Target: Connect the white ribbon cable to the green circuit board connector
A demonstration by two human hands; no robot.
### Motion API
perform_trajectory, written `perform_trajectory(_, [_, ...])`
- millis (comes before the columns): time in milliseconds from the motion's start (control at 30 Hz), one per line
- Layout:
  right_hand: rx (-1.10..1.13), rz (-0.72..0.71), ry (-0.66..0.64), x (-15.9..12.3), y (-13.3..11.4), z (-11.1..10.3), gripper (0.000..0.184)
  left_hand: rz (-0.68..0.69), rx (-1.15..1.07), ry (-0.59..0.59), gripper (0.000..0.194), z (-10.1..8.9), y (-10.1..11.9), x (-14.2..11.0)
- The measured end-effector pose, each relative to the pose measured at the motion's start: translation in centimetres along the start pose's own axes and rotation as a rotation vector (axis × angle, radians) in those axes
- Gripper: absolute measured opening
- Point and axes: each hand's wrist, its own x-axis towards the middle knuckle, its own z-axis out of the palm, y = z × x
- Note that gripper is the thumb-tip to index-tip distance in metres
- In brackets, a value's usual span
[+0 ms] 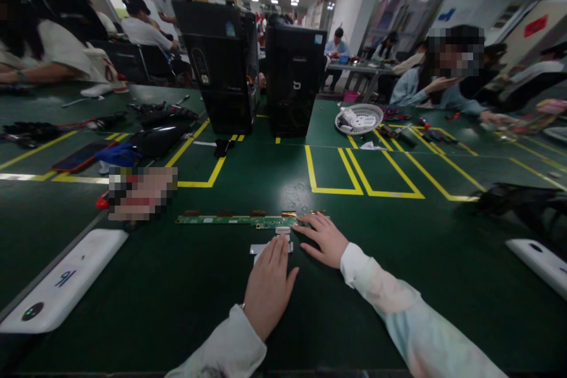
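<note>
A long, narrow green circuit board (pixel 230 220) lies flat on the dark green table (pixel 274 183) in front of me. A small white ribbon piece (pixel 283 230) runs from its right part toward me, beside a pale flat strip (pixel 257 249). My left hand (pixel 267 283) rests flat with fingers stretched out, its fingertips on the white piece. My right hand (pixel 322 238) lies flat with fingers spread, touching the right end of the board. Neither hand holds anything.
Two black computer towers (pixel 224 65) (pixel 295 77) stand at the back. A white basket (pixel 359 118) sits back right. White devices lie at left (pixel 62 286) and right (pixel 543 260). Yellow tape lines (pixel 336 177) mark the table. Tools and cables clutter the left; other people sit around.
</note>
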Motion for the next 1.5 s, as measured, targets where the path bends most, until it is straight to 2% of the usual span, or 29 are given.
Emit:
perform_trajectory(300, [-0.002, -0.003, -0.003, -0.1, 0.1, 0.0, 0.045, -0.015, -0.031, 0.044, 0.054, 0.5, 0.1, -0.2])
perform_trajectory(933, [0.007, -0.004, -0.02, -0.1, 0.2, 0.3, 0.046, 0.009, -0.003, -0.067, 0.051, -0.3, -0.3, 0.9])
perform_trajectory(1500, [0.004, -0.009, -0.005, -0.1, 0.0, 0.1, 0.046, -0.049, 0.003, -0.054, 0.048, -0.6, 0.9, 1.7])
